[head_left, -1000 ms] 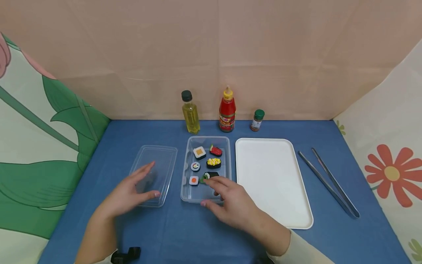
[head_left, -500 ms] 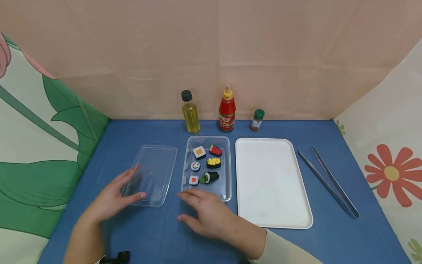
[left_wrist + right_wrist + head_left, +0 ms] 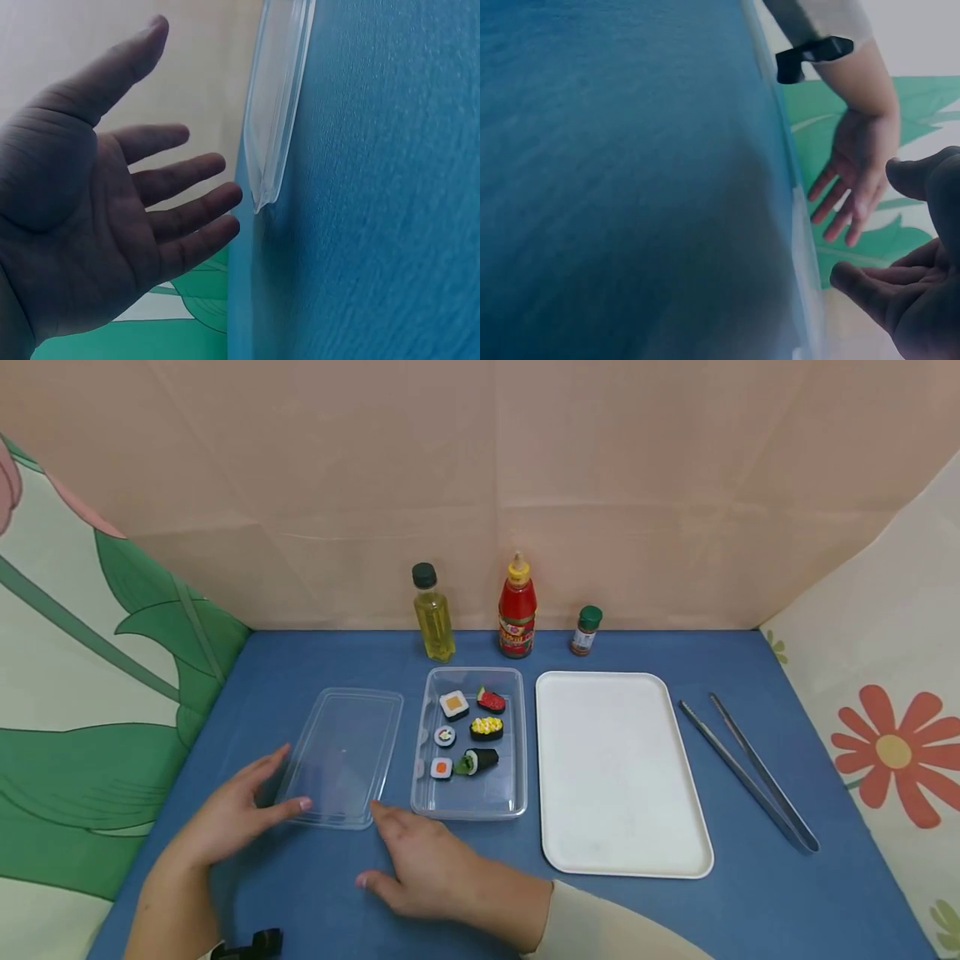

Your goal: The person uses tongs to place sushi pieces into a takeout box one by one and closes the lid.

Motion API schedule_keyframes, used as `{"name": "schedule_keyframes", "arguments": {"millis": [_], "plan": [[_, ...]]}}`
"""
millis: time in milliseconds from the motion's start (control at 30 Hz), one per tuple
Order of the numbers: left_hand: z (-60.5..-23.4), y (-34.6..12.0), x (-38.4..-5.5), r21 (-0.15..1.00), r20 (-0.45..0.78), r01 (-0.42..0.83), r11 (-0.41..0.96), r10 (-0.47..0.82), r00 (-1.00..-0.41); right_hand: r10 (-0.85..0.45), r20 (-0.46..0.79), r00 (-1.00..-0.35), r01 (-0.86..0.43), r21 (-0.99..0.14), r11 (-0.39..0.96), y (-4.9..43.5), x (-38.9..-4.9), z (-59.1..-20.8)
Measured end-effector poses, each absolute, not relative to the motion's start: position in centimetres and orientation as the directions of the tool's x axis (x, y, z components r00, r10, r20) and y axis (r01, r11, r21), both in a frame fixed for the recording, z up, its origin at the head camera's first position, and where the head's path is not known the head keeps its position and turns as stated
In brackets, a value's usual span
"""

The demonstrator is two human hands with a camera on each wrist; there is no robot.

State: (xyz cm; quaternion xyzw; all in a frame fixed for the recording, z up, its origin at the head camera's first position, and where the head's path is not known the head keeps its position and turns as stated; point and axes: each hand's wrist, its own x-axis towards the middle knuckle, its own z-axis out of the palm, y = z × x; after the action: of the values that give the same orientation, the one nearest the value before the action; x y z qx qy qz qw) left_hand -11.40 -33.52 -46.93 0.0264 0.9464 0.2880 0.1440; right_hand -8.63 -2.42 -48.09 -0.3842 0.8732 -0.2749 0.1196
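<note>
A clear plastic lid [image 3: 348,752] lies flat on the blue table, left of the clear food box [image 3: 495,797]. My left hand [image 3: 232,814] hovers by the lid's near left corner, fingers apart and holding nothing. In the left wrist view its palm [image 3: 112,195] faces the edge of the lid [image 3: 277,105]. My right hand [image 3: 431,864] is in front of the gap between lid and box, thumb apart from the fingers, also with nothing in it. Inside the box sit several toy sushi pieces, among them a dark hand roll [image 3: 480,762] and a yellow-topped piece [image 3: 487,728].
A white tray [image 3: 622,777] lies right of the box, with steel tongs [image 3: 750,777] beyond it. Along the back stand an oil bottle [image 3: 434,622], a red sauce bottle [image 3: 517,614] and a green-capped spice jar [image 3: 586,631].
Both hands have moved left and nearer to me. The right hand has left its place over the box's near end, uncovering the hand roll. Lid, box and sushi stay put.
</note>
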Motion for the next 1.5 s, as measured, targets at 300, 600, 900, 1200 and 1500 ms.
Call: {"name": "schedule_keyframes", "arguments": {"millis": [300,600,900,1200,1500], "plan": [[-47.3,-33.7,-11.6,0.533,-0.306,-0.067,0.843,0.118,-0.945,-0.722,-0.138,-0.678,-0.561,-0.538,0.629,-4.1,-8.6,-49.3],[-47.6,-33.7,-11.7,0.544,-0.313,-0.079,0.835,0.114,-0.943,-0.722,-0.178,-0.669,-0.551,-0.533,0.642,-4.8,-8.8,-49.8],[-47.6,-33.5,-12.0,0.513,-0.344,-0.093,0.853,0.105,-0.933,-0.722,-0.181,-0.667,-0.555,-0.526,0.644,-5.3,-9.0,-49.9],[-47.2,-33.5,-12.2,0.494,-0.259,-0.051,0.868,0.091,-0.962,-0.745,-0.131,-0.654,-0.552,-0.59,0.589,-4.9,-9.1,-49.8],[-45.1,-34.5,-11.9,0.573,-0.133,-0.044,0.819,0.039,-0.99,-0.768,-0.022,-0.64,-0.561,-0.67,0.486,-4.0,-8.7,-48.2]]}}
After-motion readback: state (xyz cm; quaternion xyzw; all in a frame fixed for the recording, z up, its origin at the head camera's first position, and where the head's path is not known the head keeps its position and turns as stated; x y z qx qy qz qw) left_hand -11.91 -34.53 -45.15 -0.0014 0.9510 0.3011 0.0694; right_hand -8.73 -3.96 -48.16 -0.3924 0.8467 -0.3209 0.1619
